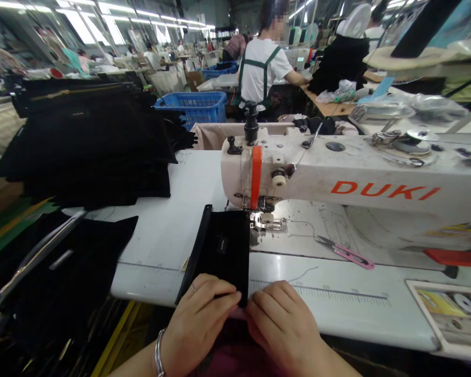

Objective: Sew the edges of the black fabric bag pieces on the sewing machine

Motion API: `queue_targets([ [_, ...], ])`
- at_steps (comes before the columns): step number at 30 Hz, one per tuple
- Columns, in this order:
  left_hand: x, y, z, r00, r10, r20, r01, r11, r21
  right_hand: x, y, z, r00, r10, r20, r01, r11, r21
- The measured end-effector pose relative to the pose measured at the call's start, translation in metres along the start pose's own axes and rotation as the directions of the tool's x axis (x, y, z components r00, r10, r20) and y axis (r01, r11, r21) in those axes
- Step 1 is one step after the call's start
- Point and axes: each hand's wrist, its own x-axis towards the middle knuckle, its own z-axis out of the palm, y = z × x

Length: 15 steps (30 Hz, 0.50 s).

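Observation:
A black fabric pouch [230, 251] with a small label and a zipper along its left edge lies on the white sewing table. Its far right corner is beside the presser foot [264, 221] of the sewing machine [310, 162]. My left hand [206, 314], with a ring and bracelet, is closed on the pouch's near edge, thumb and fingers pinched together. At the near right corner my right hand [280, 319] is closed too, its fingers curled; the fingertips are hidden, so what they grip there cannot be made out.
Black fabric pieces [82, 136] are stacked at the left, with more black pouches [63, 277] nearer. Pink thread snips [347, 252] and a red-handled tool [455, 257] lie right of the needle. Behind the machine are a blue basket [204, 107] and a co-worker [262, 68].

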Motion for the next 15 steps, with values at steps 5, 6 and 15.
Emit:
queue_targets([
  [5, 0.0037, 0.0023, -0.0003, 0.993, -0.022, 0.116, 0.022, 1.0, 0.002, -0.0023, 0.0013, 0.0013, 1.0, -0.013, -0.02, 0.013, 1.0, 0.024],
  [6, 0.0028, 0.0017, 0.0003, 0.991, -0.03, 0.133, 0.029, 1.0, 0.01, -0.0024, 0.0013, 0.0009, 1.0, -0.012, -0.02, 0.013, 1.0, 0.028],
  [15, 0.0023, -0.0036, 0.0006, 0.99, 0.025, 0.138, -0.028, 0.999, 0.02, 0.0016, 0.0013, 0.0001, 0.993, 0.106, -0.041, -0.104, 0.993, 0.064],
])
